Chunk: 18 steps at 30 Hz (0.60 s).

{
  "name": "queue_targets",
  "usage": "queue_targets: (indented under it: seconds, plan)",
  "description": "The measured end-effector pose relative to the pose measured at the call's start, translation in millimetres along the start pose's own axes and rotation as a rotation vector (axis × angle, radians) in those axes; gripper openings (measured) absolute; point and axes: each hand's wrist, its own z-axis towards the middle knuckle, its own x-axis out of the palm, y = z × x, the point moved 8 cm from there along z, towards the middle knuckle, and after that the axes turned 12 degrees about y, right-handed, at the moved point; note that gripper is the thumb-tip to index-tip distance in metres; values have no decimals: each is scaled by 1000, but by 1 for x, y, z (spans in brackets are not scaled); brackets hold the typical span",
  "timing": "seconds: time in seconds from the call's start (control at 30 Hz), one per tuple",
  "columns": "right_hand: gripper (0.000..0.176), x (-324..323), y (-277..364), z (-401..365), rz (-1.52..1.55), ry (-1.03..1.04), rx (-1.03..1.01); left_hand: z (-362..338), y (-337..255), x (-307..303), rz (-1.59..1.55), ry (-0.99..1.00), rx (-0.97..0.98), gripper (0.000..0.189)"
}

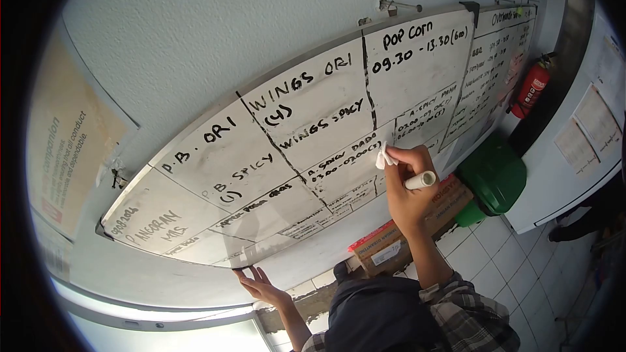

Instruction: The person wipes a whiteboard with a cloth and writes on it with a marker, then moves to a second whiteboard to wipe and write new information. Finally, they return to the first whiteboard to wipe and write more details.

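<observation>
Two hands at a whiteboard [313, 91]: the right hand [407, 186] pinches a tissue [385, 158] to the writing, at eleven o'clock from its knuckles, with a marker [420, 180] gripped crosswise pointing toward three o'clock. The left hand [261, 285], fingers spread, braces the lower edge at seven o'clock.

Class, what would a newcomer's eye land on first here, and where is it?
A large whiteboard, gridded with handwritten words like WINGS ORI and POP CORN, fills the wall. At its middle the right hand grips a marker and presses a white tissue to the board; the left hand rests at its lower edge. A red fire extinguisher stands out far right.
</observation>
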Motion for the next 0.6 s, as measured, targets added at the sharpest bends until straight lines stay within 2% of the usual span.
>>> queue_targets:
  seconds: [0.3, 0.43, 0.57, 0.6]
  plan:
    - [25, 21, 15, -2, -101, 40, -99, 0, -1, 1, 29, -6, -31, 57]
    - [27, 42, 41, -9, -134, 72, -240, 0, 2, -3, 16, 4, -14, 56]
    - [31, 61, 47, -21, -40, 167, -287, -1, -3, 1, 13, -3, -29, 56]
    - [32, 66, 46, -23, -42, 244, -283, -2, -2, 1, 12, -4, -30, 56]
